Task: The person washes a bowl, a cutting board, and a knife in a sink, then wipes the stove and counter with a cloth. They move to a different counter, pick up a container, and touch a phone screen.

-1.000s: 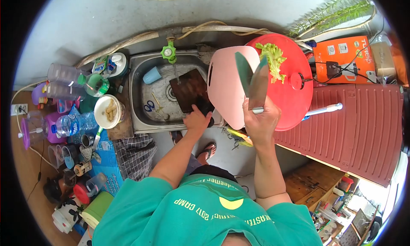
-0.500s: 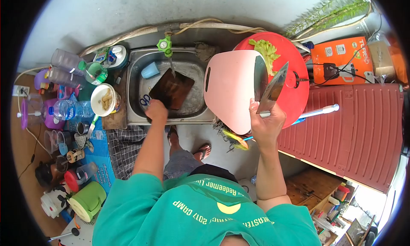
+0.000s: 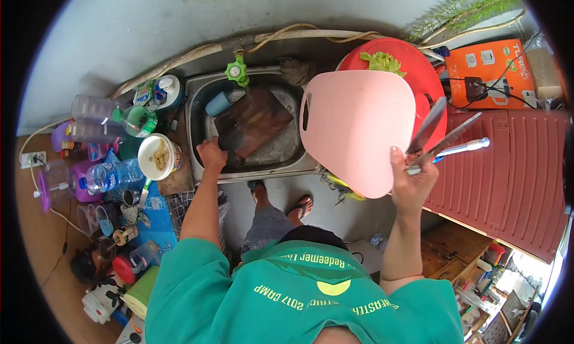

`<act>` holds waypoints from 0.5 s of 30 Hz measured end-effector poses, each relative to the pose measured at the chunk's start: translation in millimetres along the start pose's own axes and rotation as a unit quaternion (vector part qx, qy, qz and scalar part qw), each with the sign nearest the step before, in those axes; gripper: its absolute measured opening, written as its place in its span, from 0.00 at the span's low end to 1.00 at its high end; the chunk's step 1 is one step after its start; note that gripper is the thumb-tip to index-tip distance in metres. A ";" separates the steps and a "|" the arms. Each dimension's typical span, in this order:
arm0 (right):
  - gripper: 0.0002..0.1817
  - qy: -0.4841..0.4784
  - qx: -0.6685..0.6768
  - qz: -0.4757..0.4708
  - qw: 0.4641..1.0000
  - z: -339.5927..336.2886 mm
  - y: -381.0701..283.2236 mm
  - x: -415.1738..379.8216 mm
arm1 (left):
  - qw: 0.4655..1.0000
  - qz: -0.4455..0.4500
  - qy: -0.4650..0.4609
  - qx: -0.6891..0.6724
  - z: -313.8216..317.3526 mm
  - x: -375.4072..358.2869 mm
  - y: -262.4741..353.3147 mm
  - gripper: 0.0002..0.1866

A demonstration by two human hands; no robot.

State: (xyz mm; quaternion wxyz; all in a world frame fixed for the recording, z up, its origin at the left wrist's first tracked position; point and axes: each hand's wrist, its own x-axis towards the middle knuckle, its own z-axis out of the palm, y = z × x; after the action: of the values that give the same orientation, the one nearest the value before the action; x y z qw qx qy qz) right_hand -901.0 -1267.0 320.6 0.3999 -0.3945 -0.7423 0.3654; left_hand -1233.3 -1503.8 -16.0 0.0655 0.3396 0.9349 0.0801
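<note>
At the left front of the steel sink (image 3: pixel 261 172), my left hand (image 3: pixel 212 155) has its fingers drawn in; whatever they may hold is hidden. A dark, wet wooden board (image 3: pixel 258 123) lies tilted in the basin near that hand, beside a light blue cup (image 3: pixel 217 104). My right hand (image 3: pixel 417 182) is closed on the edge of a pink cutting board (image 3: pixel 359 126) and on a knife (image 3: pixel 428 126). A second, narrower blade (image 3: pixel 458 131) sticks out of the same grip. The pink board covers much of a red round lid or basin (image 3: pixel 431 69) with leafy greens (image 3: pixel 384 63).
A green-handled tap (image 3: pixel 237 72) stands over the sink. On the left are a white tub (image 3: pixel 159 157) with food pieces, a green-handled knife (image 3: pixel 144 194) and several bottles. An orange box (image 3: pixel 490 75) and dark red ribbed panel (image 3: pixel 496 164) are on the right.
My right hand has moved right with the pink board and blades, and two blades now show. The wooden board has turned. The blue scissors by my left hand no longer show, nor does the tap's stream.
</note>
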 end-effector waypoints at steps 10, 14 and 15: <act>0.12 0.047 0.010 0.041 0.998 -12.6 -22.9 -4.0 | 0.983 0.082 -0.053 -0.153 47.0 60.5 -14.3 0.32; 0.07 0.078 0.063 0.048 0.994 -7.4 -34.6 -9.1 | 0.969 0.128 -0.043 -0.207 72.2 89.3 -11.3 0.33; 0.06 0.073 0.070 0.041 0.994 -10.2 -30.9 -11.4 | 0.964 0.134 -0.048 -0.223 71.3 95.9 -5.4 0.34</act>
State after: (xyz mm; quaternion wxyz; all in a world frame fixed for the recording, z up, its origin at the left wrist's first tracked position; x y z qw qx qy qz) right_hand -896.9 -1287.7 347.8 0.4641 -0.4211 -0.6671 0.4028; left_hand -1297.0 -1438.5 -93.3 0.1732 0.4422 0.8350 0.2777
